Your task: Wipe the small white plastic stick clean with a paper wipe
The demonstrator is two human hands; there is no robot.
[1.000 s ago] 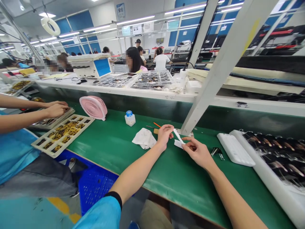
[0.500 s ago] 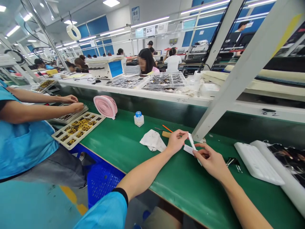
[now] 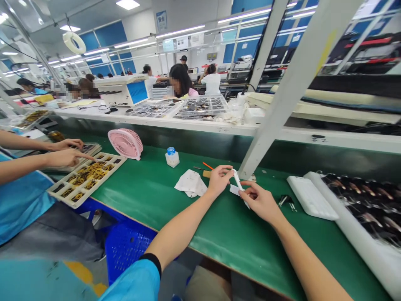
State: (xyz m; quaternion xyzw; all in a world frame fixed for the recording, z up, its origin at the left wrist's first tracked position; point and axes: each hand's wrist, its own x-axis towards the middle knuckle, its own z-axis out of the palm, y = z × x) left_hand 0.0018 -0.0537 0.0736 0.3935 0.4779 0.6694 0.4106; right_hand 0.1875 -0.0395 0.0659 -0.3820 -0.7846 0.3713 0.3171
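Note:
A slim white bar-shaped piece (image 3: 237, 180), its exact kind unclear, is held between both hands above the green table. My left hand (image 3: 220, 180) pinches its far end with thumb and fingers. Lower down, the fingers of my right hand (image 3: 258, 200) close on its near end. A small flat white piece (image 3: 234, 190) shows just beneath the bar; whether it is joined to it I cannot tell. Left of my left hand lie a crumpled white cloth (image 3: 190, 184), a tan block (image 3: 206, 174) and a thin orange stick (image 3: 208, 166).
A clear bottle with a blue cap (image 3: 172, 158) and a pink fan (image 3: 125, 143) stand further left. A co-worker's hand (image 3: 69, 157) hovers by a tray of yellow-black parts (image 3: 75, 204). Rightward are black clips (image 3: 287, 201), a white block (image 3: 310, 196) and a slanted post (image 3: 272, 113).
The view has turned right, so everything sits further left. Both my hands keep hold of the white piece. The co-worker's nearer hand now points over the tray of parts.

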